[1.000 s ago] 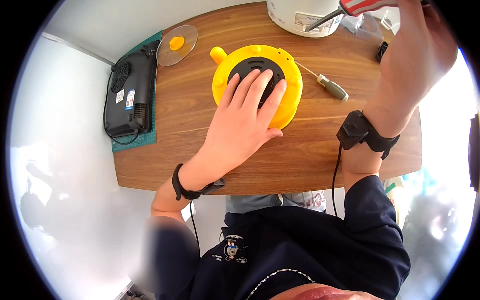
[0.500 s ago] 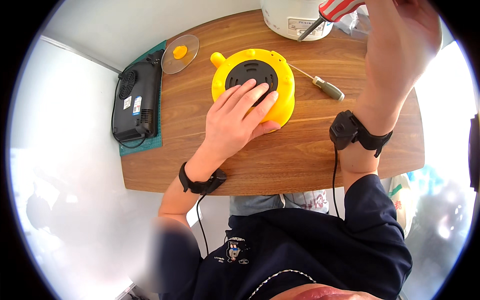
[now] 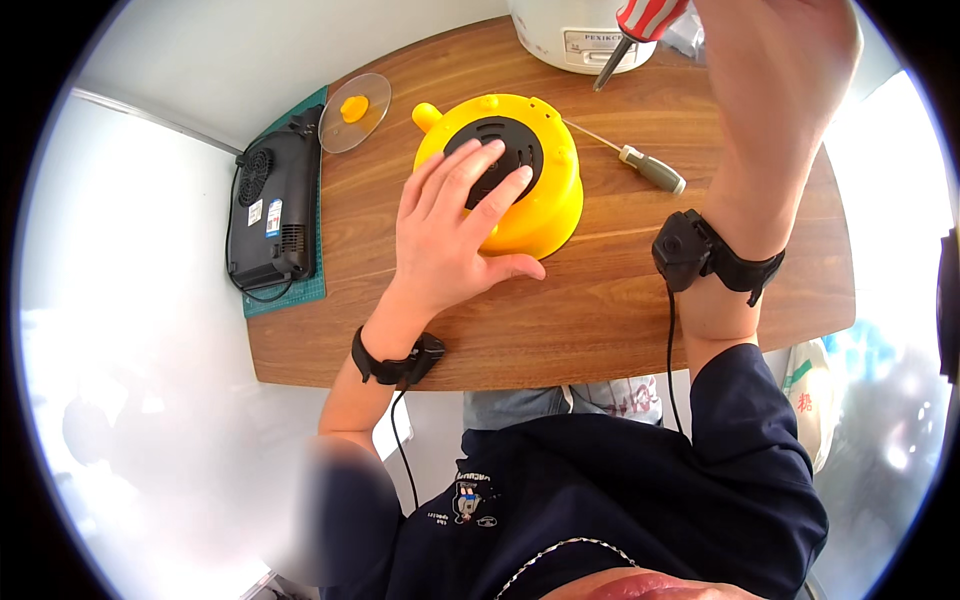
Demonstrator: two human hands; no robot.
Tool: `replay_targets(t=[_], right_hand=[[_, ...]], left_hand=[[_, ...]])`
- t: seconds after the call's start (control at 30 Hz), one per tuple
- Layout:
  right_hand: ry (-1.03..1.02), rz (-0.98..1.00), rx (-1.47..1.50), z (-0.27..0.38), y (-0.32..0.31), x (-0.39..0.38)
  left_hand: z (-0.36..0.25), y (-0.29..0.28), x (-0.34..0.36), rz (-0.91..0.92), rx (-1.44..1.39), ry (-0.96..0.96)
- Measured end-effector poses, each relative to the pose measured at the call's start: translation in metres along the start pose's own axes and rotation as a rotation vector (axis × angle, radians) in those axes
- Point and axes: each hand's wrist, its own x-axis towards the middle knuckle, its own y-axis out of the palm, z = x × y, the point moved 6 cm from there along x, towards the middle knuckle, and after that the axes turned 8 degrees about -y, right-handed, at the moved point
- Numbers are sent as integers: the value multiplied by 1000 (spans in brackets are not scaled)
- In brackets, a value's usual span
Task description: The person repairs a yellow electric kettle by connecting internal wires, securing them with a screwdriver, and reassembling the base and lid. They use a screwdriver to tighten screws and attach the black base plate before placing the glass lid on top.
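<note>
A round yellow appliance (image 3: 556, 210) lies bottom up on the wooden table, its black vented disc (image 3: 489, 131) facing me. My left hand (image 3: 448, 228) rests over its left side, fingers spread across the disc and thumb stretched out near the rim. My right hand (image 3: 790, 60) is raised at the upper right, closed around the red-and-white striped handle of a screwdriver (image 3: 614, 62). The metal shaft points down and left. My right fingers are mostly cut off by the top edge. A second screwdriver (image 3: 655, 170) with a grey-green handle lies right of the appliance, its thin shaft reaching toward the rim.
Left on the table, a black appliance with a fan grille (image 3: 272, 205) sits on a green cutting mat (image 3: 312, 290). A glass lid with a yellow knob (image 3: 354, 109) is beside it. A white rice cooker (image 3: 540, 35) stands at the back. Black cables hang from both wrist straps.
My left hand has slid slightly left over the yellow appliance, its thumb swinging lower and outward. The striped screwdriver has shifted a little left with my right hand.
</note>
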Motion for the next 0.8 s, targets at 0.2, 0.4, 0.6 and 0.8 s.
replay_targets(t=[0.2, 0.4, 0.6, 0.8], right_hand=[[-99, 101, -58, 0, 14, 1], [65, 102, -48, -5, 14, -6], [-84, 159, -324, 20, 23, -3], [-50, 183, -227, -2, 18, -9]], left_hand=[[9, 10, 0, 61, -8, 14], [10, 13, -3, -3, 11, 44], [28, 11, -2, 18, -257, -102], [38, 3, -4, -43, -313, -49]])
